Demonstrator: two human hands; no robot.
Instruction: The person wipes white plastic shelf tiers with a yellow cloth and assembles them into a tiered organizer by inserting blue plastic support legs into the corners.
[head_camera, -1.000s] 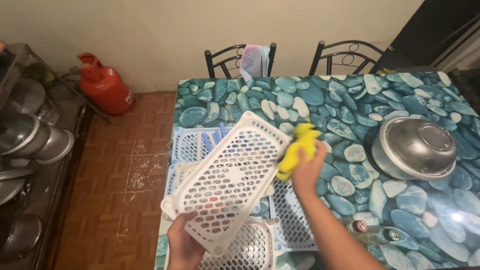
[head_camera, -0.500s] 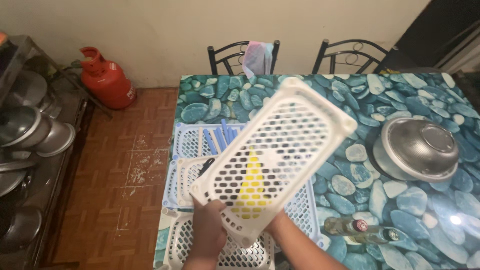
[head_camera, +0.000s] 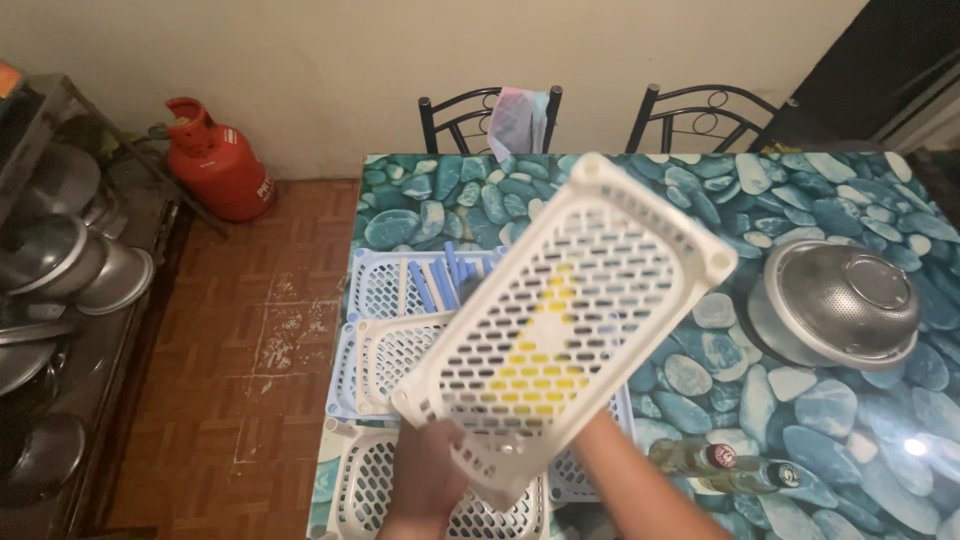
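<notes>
Over the pebble-print table (head_camera: 800, 190) my left hand (head_camera: 428, 480) gripped the white basket (head_camera: 565, 325); my hidden right hand, seemingly clutching the yellow cloth (head_camera: 530, 350), should wipe firmly.

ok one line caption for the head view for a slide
Left hand holds a white perforated tray over a pebble-print table, yellow cloth behind it.

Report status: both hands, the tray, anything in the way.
Left hand grips white perforated tray, tilted above table. Right hand hidden behind it; yellow cloth shows through the holes. Stacked trays lie beneath.
</notes>
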